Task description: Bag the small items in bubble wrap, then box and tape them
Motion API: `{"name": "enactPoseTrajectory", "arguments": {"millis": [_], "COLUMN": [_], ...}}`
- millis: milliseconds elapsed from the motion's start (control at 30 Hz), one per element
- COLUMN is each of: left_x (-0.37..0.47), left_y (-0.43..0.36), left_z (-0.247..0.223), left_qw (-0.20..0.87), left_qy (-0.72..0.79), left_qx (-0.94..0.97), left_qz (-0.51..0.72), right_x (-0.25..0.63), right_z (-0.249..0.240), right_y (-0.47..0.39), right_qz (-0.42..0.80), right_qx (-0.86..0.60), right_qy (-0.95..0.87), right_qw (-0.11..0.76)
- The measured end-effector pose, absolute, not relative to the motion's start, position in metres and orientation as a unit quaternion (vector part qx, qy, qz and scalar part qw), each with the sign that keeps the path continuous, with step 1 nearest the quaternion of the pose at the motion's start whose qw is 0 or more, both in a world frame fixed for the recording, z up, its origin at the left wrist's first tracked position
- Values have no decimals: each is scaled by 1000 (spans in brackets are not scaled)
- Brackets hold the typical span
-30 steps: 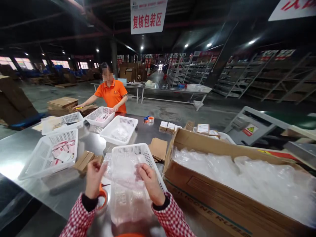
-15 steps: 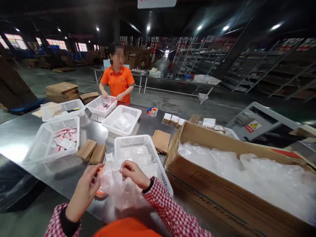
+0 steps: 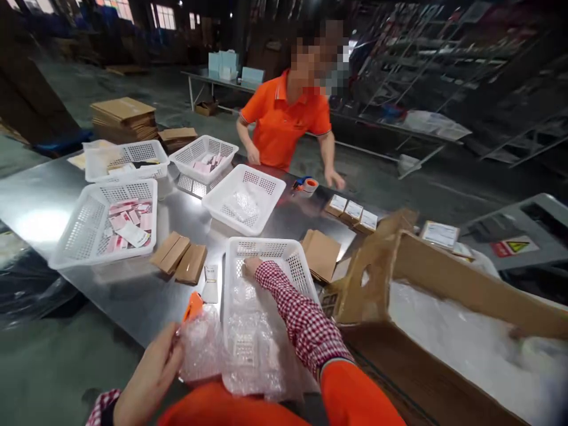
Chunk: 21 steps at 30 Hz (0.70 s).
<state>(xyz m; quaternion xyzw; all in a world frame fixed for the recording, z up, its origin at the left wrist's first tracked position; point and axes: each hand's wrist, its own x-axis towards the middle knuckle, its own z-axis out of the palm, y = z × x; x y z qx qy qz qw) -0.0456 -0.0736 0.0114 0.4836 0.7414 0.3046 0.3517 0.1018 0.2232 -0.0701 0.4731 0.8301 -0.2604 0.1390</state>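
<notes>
My left hand (image 3: pixel 153 361) is closed on the left edge of a clear bubble wrap bag (image 3: pixel 202 343), low in the view. Just beyond that bag an orange tool (image 3: pixel 193 306) lies on the table, its kind not clear. My right hand (image 3: pixel 252 266) reaches over a white perforated basket (image 3: pixel 306 260) to its far left part; its fingers are hidden. More bubble wrap pouches (image 3: pixel 246 343) fill the basket and spill over its near side. Beside the basket lies a small white labelled packet (image 3: pixel 211 283).
Folded brown cartons (image 3: pixel 190 264) and flat cardboard (image 3: pixel 320 254) flank the basket. A large carton (image 3: pixel 368 290) with clear plastic stands at right. Farther off are other white baskets (image 3: pixel 151 201), a tape dispenser (image 3: pixel 306 186) and a co-worker in an orange shirt (image 3: pixel 288 118).
My right hand has gone from beside the bubble wrap bag to the basket's far part. My left hand and its bag are lower. The co-worker has left the far basket and moved right.
</notes>
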Motion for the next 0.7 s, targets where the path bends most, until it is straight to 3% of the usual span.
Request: {"name": "enactPoseTrajectory", "arguments": {"millis": [133,267,367,433,467,567,700], "left_x": [-58,-67,-63,-56,-51,-34,-12], "left_y": [-55,-30,-12,-1,3,10,7], "left_z": [19,25,28,33,36,48,58], "left_qw": [311,272,251,234,226,195,152], "left_qy": [773,778,777,772,768,761,758], "left_qx": [448,461,462,470,476,489,506], "left_qz": [323,329,347,359,364,379,382], "right_x": [93,94,102,110,115,131,152], "right_z": [-88,-56,-7,24,37,54,54], "right_y": [225,231,194,147,121,57,26], "right_qz": [-278,-314,-420,-572,-593,-502,-314], "right_qx": [497,485,420,283,234,227,310], "right_qy": [810,815,796,707,687,754,864], "right_qw": [144,52,-117,-305,-349,-359,-243]}}
